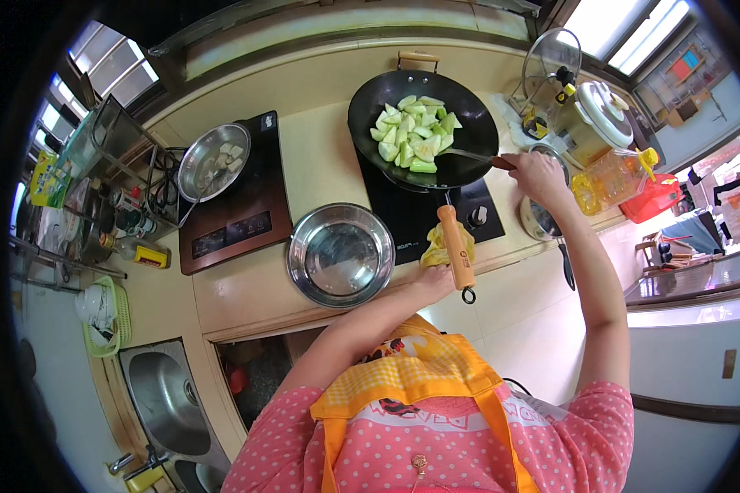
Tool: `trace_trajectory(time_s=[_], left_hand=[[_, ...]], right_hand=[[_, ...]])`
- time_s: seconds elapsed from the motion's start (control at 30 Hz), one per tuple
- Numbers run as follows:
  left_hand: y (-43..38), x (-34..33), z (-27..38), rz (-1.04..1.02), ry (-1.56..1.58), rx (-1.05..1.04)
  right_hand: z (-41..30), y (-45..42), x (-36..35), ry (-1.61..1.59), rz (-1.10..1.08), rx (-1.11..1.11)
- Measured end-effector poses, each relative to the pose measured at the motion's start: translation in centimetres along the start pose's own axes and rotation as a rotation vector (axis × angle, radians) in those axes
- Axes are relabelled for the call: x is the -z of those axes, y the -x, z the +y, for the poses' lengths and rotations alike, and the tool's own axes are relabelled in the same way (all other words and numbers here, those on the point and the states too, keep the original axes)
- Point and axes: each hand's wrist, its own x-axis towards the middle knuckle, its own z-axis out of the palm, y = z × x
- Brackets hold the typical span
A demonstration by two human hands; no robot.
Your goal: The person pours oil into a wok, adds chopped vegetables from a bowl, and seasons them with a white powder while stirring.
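Observation:
A black wok (468,111) stands on the right-hand black induction cooker (407,237), with chopped pale green vegetable pieces (414,132) in it. My right hand (539,175) is closed on the wooden handle of a metal spatula (472,156), whose blade end is among the pieces. Below the wok's long wooden handle (455,246) is my left hand (438,280), at a crumpled yellow cloth (435,249) by the cooker's front edge; its fingers are mostly hidden by the handle and cloth. An empty steel basin (340,256) sits left of this cooker.
On the left induction cooker (234,234) rests a steel bowl (191,175) with pale chunks and a spoon. A steel sink (163,394) is at lower left, near a green basket (123,314). An oil bottle (610,179), a small pan (533,219) and a lidded cooker (601,114) stand right.

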Motion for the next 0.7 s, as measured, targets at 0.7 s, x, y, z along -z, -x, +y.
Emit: trace_trajectory(time_s=[0.7], left_hand=[[2.8, 7.2, 1.3, 0.252, 0.085, -0.042]], right_hand=[[-0.6, -2.9, -1.4, -0.227, -0.235, -0.011]])
